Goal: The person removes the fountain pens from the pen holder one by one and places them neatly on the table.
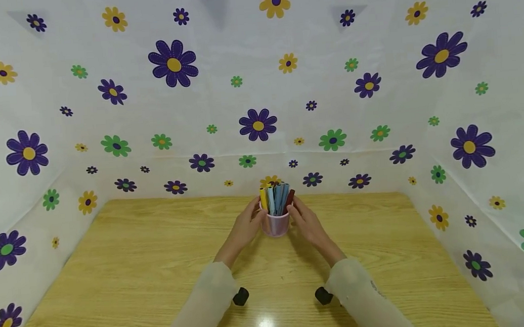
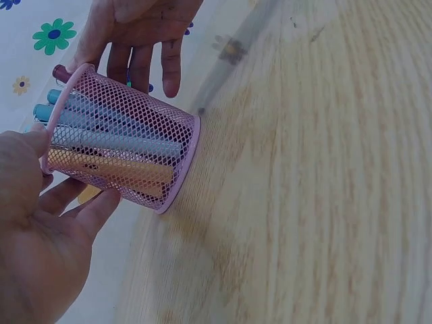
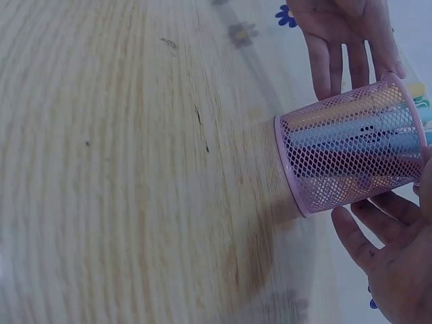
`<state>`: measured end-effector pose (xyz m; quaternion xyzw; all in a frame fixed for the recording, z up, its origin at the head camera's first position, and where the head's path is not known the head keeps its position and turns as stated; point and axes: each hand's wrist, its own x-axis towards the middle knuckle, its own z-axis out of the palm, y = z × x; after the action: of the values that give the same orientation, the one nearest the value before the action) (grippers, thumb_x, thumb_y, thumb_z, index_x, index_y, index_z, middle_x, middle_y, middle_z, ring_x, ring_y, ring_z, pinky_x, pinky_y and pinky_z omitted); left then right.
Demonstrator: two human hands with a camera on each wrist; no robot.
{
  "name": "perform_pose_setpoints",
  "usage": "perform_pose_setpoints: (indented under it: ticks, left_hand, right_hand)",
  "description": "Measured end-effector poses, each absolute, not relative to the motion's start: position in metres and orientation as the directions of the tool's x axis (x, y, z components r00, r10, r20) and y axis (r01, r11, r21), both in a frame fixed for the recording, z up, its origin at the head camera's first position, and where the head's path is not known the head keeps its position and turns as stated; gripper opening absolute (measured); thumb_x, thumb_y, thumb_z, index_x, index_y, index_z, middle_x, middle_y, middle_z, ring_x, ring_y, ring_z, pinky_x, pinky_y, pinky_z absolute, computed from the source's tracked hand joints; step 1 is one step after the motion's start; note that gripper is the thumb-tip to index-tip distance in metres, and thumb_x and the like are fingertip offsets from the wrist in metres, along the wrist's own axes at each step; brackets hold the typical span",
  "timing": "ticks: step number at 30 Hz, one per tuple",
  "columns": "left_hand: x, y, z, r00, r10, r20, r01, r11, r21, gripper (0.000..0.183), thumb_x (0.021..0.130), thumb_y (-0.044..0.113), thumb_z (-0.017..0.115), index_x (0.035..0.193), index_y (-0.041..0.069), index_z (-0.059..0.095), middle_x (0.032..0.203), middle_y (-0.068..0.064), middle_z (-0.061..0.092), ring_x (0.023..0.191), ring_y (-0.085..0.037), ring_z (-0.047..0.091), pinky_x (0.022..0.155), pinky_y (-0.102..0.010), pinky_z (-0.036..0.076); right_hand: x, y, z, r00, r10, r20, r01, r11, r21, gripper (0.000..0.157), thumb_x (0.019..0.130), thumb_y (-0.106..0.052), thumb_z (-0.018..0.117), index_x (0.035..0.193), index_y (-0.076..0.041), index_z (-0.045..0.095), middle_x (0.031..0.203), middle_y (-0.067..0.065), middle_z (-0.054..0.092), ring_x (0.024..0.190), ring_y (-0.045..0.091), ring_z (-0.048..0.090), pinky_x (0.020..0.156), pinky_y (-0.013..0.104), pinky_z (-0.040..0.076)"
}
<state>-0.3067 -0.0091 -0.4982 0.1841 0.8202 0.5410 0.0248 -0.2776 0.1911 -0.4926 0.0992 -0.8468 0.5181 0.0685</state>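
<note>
The left hand [image 1: 246,226] and right hand [image 1: 308,223] hold the pink cup [image 1: 275,227] between them, fingers [image 3: 354,239] along its sides and thumbs by the rim. The cup stands upright near the middle of the counter's [image 1: 137,273] far edge (whether its base touches is hard to tell). The wrist views show its mesh wall and the pens [image 1: 277,198] through it; the head view shows their yellow, blue and dark red tops, plus the sleeves [image 1: 203,299] and, beyond the far edge, the flowered cloth [image 1: 221,105].
</note>
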Motion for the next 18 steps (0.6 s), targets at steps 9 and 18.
perform_pose_setpoints:
  ticks: [9,18]
  left_hand:
    - [-0.302,-0.014,-0.498,-0.928,0.344,0.145,0.275,0.365,0.890,0.054,0.098,0.035,0.048,0.147,0.019,0.029,0.140,-0.009,0.043,0.120,-0.025,0.048,0.096,-0.040,0.044]
    - [-0.293,-0.019,-0.496,-0.924,0.357,0.137,0.267,0.348,0.899,0.055,0.097,0.035,0.048,0.146,0.017,0.030,0.139,-0.012,0.044,0.121,-0.026,0.047,0.097,-0.040,0.043]
  right_hand:
    - [-0.268,0.186,-0.490,-0.970,-0.094,0.223,-0.242,0.412,-0.878,0.051,0.102,-0.032,0.038,0.148,-0.013,0.026,0.142,0.013,0.039,0.113,0.030,0.052,0.079,0.048,0.052]
    - [-0.241,0.178,-0.462,-0.964,-0.135,0.228,-0.263,0.396,-0.879,0.050,0.102,-0.019,0.040,0.146,-0.002,0.026,0.139,0.022,0.041,0.110,0.034,0.052,0.078,0.053,0.051]
